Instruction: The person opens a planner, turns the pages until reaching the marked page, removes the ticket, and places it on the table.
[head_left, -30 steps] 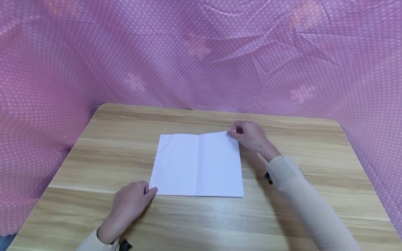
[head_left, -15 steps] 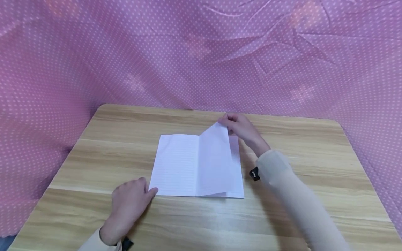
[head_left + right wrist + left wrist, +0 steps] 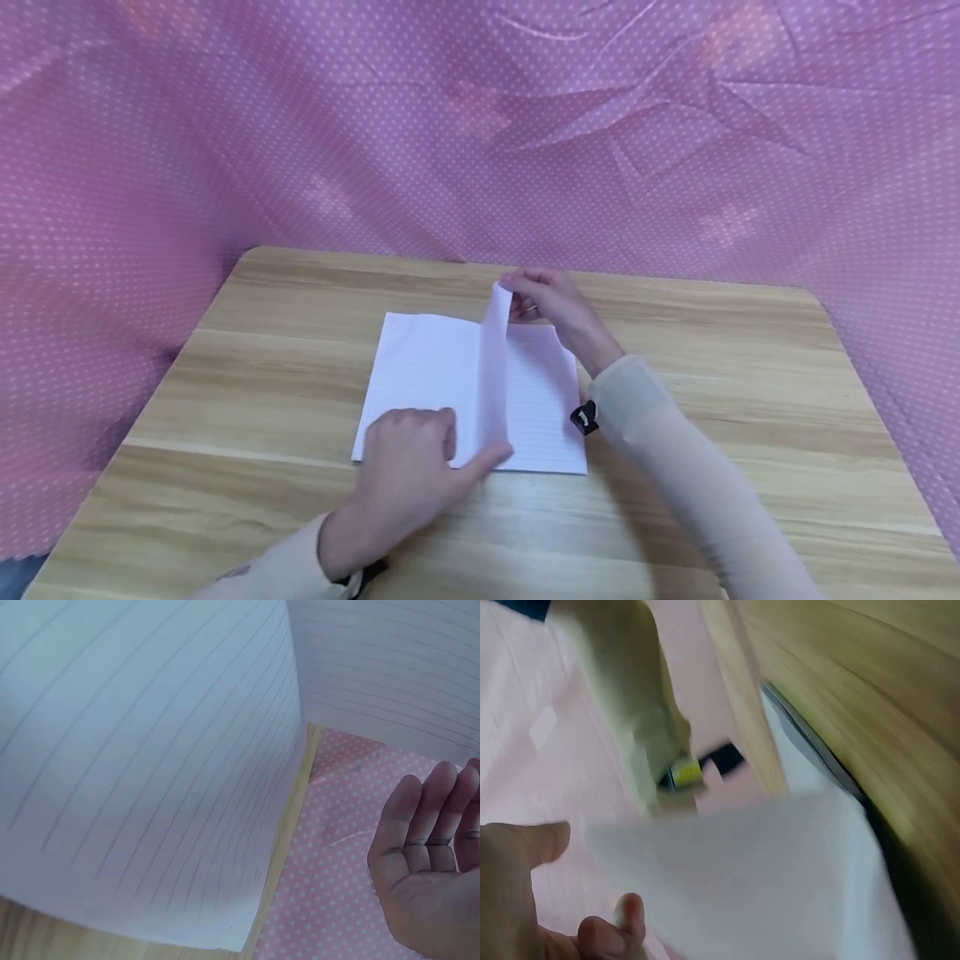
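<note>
An open notebook (image 3: 420, 367) with ruled white pages lies in the middle of the table in the head view. One page (image 3: 492, 367) stands raised near the fold, its top corner pinched by my right hand (image 3: 551, 304). In the right wrist view that hand (image 3: 435, 870) has curled fingers at the edge of the lifted sheet, beside the flat ruled page (image 3: 150, 765). My left hand (image 3: 412, 467) is over the notebook's lower left part, thumb stretched toward the raised page's bottom edge. The left wrist view shows its thumb and fingers spread apart before the blurred white sheet (image 3: 742, 877).
The wooden table (image 3: 720, 367) carries the notebook and has a rounded far edge. A pink dotted cloth (image 3: 480, 125) hangs behind it and along both sides. Black straps sit at both wrists, with the right one (image 3: 585, 417) over the table beside the notebook.
My right hand has drawn the right page up and leftward until it stands near the fold. The left hand has moved right, from the notebook's lower left corner to near the lower middle.
</note>
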`<state>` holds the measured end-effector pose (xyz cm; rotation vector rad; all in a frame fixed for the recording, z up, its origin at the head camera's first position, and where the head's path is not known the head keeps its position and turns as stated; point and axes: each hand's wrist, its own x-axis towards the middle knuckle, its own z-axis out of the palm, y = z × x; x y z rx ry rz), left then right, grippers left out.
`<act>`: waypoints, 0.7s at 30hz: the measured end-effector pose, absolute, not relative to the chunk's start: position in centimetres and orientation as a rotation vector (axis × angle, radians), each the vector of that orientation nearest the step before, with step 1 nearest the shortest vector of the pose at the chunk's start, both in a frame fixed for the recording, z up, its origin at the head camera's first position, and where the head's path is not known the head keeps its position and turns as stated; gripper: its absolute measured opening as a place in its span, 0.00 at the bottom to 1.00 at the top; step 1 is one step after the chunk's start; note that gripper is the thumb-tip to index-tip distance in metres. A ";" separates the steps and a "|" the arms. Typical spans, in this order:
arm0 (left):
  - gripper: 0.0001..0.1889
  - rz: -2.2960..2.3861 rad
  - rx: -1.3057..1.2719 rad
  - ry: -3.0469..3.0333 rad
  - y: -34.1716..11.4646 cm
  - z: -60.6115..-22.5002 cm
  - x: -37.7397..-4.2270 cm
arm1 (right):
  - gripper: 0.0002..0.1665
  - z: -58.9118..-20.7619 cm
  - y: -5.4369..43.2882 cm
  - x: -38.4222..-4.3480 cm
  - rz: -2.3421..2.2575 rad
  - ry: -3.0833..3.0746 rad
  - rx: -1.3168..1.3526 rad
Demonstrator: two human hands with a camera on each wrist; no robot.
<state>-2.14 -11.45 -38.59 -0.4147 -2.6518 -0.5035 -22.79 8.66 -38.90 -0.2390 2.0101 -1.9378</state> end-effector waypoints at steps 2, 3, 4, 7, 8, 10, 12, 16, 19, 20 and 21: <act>0.34 -0.502 -0.479 -2.589 -10.1 -38.6 -2.3 | 0.10 -39.0 8.5 -22.8 -1.946 2.004 -0.247; 0.32 -0.497 -0.504 -2.561 -9.6 -38.7 -2.4 | 0.09 -39.0 8.5 -22.8 -1.949 2.004 -0.252; 0.30 -0.496 -0.522 -2.537 -9.2 -38.7 -2.6 | 0.09 -39.0 8.4 -22.7 -1.952 2.008 -0.257; 0.23 -0.478 -0.546 -2.493 -8.7 -38.9 -2.9 | 0.09 -38.9 8.4 -22.6 -1.958 2.021 -0.276; 0.21 -0.475 -0.545 -2.483 -8.8 -38.9 -2.9 | 0.09 -38.9 8.4 -22.6 -1.958 2.024 -0.283; 0.20 -0.482 -0.537 -2.477 -9.0 -39.0 -2.9 | 0.08 -38.9 8.4 -22.5 -1.959 2.026 -0.293; 0.20 -0.500 -0.522 -2.471 -9.4 -39.0 -2.8 | 0.08 -38.9 8.5 -22.5 -1.957 2.020 -0.302; 0.21 -0.560 -0.473 -2.476 -10.8 -39.3 -2.5 | 0.14 -39.0 9.0 -22.3 -1.906 2.043 -0.363; 0.23 -0.635 -0.407 -2.540 -12.3 -39.5 -2.1 | 0.18 -39.3 9.9 -22.2 -1.813 2.140 -0.425; 0.23 -0.663 -0.371 -2.578 -12.9 -39.5 -2.0 | 0.19 -39.5 10.3 -22.2 -1.769 2.188 -0.444; 0.24 -0.689 -0.330 -2.625 -13.5 -39.6 -1.8 | 0.19 -39.8 10.7 -22.2 -1.714 2.254 -0.469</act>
